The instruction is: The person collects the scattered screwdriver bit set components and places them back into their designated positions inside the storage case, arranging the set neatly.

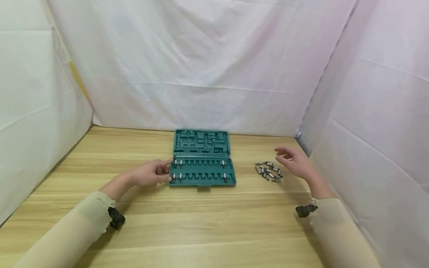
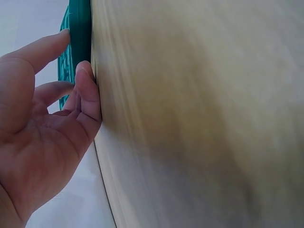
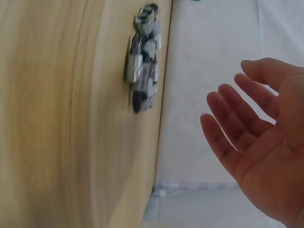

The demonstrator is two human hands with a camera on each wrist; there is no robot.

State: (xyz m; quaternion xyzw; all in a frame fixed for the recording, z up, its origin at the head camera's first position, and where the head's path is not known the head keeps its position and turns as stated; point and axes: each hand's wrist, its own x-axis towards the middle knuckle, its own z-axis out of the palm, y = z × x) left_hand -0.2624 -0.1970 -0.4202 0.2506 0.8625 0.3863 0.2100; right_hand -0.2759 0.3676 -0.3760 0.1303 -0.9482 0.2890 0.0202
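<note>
A green plastic case (image 1: 202, 169) lies unfolded on the table, its moulded lid (image 1: 202, 142) at the back. Silver bit sockets with dark tips sit in both rows of slots, such as one bit socket (image 1: 225, 178) near the right end; others are at the left end. My left hand (image 1: 145, 173) touches the case's left edge, thumb at the near corner and forefinger farther back. To the right lies a loose pile of bit sockets (image 1: 268, 172), also in the right wrist view. My right hand (image 1: 296, 162) hovers beside this pile, fingers spread and holding nothing.
The wooden table (image 1: 201, 223) runs back to a white cloth wall (image 1: 201, 108), with white sheets on both sides. A small black wrist camera (image 1: 116, 218) is on the left forearm and another black camera (image 1: 306, 210) on the right.
</note>
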